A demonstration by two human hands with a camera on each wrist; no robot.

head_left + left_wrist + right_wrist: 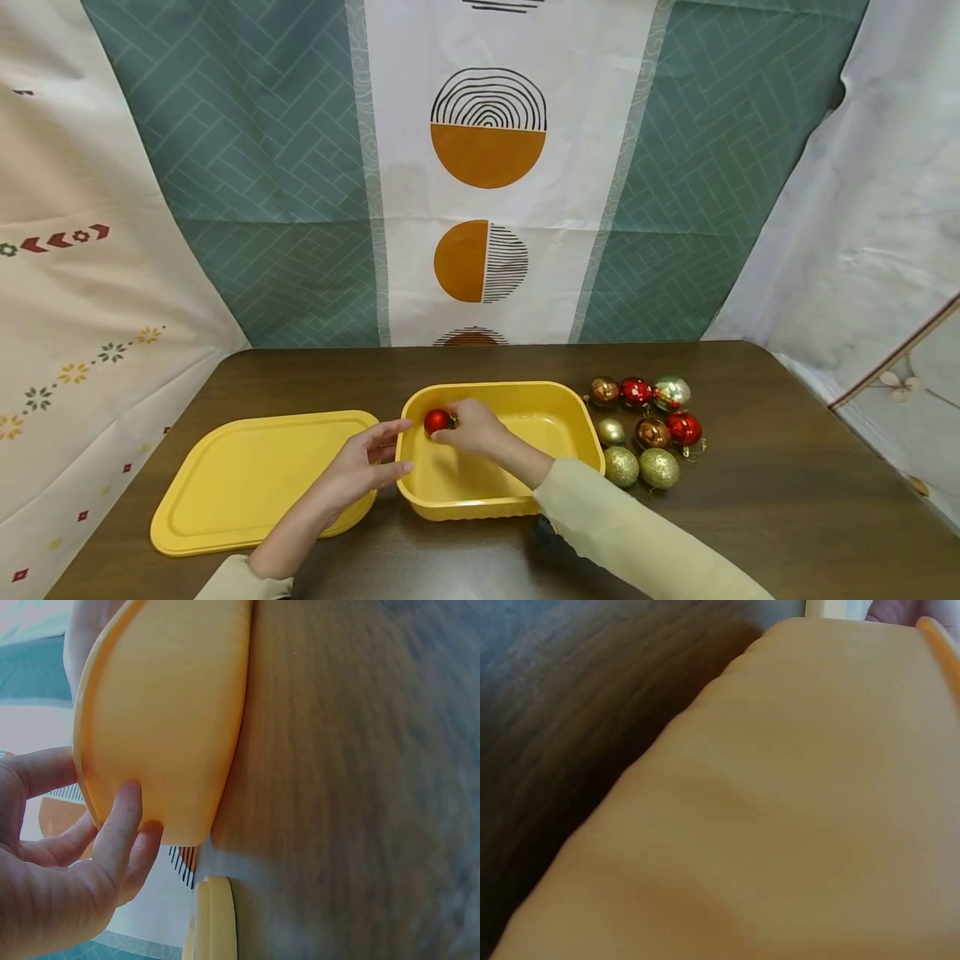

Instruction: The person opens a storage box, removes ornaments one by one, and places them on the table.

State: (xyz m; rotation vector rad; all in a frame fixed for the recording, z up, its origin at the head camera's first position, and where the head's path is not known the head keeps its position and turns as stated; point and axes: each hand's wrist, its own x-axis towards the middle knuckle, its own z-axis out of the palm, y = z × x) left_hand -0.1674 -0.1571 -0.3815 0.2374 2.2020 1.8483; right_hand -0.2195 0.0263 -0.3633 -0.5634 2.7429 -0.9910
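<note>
A yellow rectangular container (525,496) stands on the table with its top uncovered. Inside its left end, my right hand (476,429) pinches a small shiny red Christmas ball (437,421) near its cap. My left hand (367,458) touches the container's left end with loosely spread fingers. In the left wrist view, fingertips (129,795) rest against the outer wall and another finger meets the rim. The right wrist view is filled by the container's side wall (780,787); the right hand and ball are hidden there.
A yellow lid (255,475) lies flat on the table (787,467), left of the container. Right of the container is a cluster of Christmas balls, including a glittery gold one (659,468), a red one (684,428) and a brown one (652,434). Patterned cloth (300,167) hangs behind.
</note>
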